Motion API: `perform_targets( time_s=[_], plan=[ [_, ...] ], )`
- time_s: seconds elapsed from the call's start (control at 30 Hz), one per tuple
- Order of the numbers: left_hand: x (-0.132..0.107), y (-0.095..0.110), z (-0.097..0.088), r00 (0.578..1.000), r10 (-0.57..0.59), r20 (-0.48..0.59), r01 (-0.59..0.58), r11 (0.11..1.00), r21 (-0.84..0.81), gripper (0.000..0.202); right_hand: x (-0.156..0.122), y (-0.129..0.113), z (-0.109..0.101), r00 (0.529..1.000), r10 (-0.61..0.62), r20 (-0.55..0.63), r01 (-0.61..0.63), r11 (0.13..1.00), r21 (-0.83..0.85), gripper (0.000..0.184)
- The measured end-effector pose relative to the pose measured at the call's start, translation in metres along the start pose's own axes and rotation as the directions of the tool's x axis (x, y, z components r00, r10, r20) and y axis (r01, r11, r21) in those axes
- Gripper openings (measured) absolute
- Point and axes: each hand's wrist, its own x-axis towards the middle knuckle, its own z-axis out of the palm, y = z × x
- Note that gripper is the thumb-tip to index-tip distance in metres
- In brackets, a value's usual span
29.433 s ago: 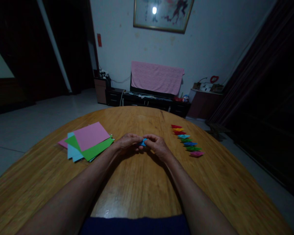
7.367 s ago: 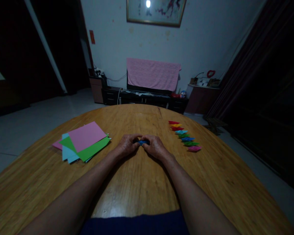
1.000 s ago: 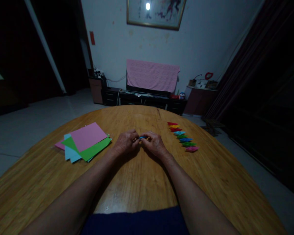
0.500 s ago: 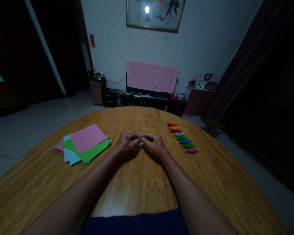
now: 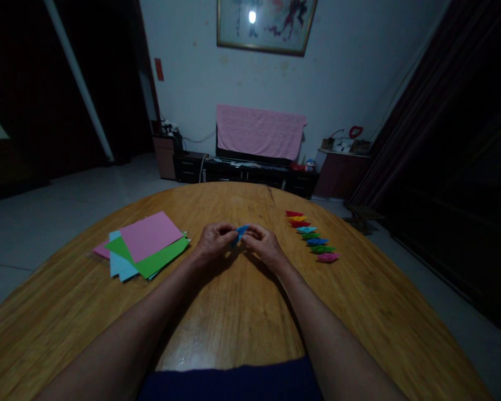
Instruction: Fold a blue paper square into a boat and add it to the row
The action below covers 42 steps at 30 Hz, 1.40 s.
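Blue folded paper btwn both hands

A home living room, TV cabinet along the wall

Left hand, right hand and forearms bare; navy garment at waist (cut too dim to tell)
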Motion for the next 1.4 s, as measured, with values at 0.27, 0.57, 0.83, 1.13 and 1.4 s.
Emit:
perform_targets(
  time_s=[0.27, 0.57, 0.83, 1.13, 1.4],
  plan=[
    [-0.004, 0.006, 0.012, 0.995, -0.084, -0.059, 0.072, 0.979, -0.19, 0.02, 0.001, 0.005, 0.005, 0.993, 0.065, 0.094, -0.082, 0.978, 0.191, 0.037],
    [0.003, 0.011, 0.0, 0.997, -0.022, 0.069, 0.025, 0.999, -0.035, 0.021, 0.0, 0.001, -0.001, 0.979, 0.106, 0.171, -0.14, 0.97, 0.198, 0.024],
    [-0.005, 0.022, 0.001, 0.991, -0.036, 0.128, 0.04, 0.999, -0.029, 0.024, 0.002, 0.006, -0.009, 0.941, 0.121, 0.316, -0.197, 0.955, 0.222, 0.021],
    [0.005, 0.011, -0.007, 0.972, -0.053, 0.23, 0.058, 0.998, -0.017, 0.022, 0.0, 0.005, -0.014, 0.922, 0.164, 0.352, -0.261, 0.933, 0.248, 0.019],
    [0.012, 0.007, -0.009, 0.96, -0.075, 0.269, 0.076, 0.997, 0.009, 0.023, 0.0, 0.007, -0.016, 0.898, 0.16, 0.41, -0.274, 0.932, 0.237, 0.024]
  ],
)
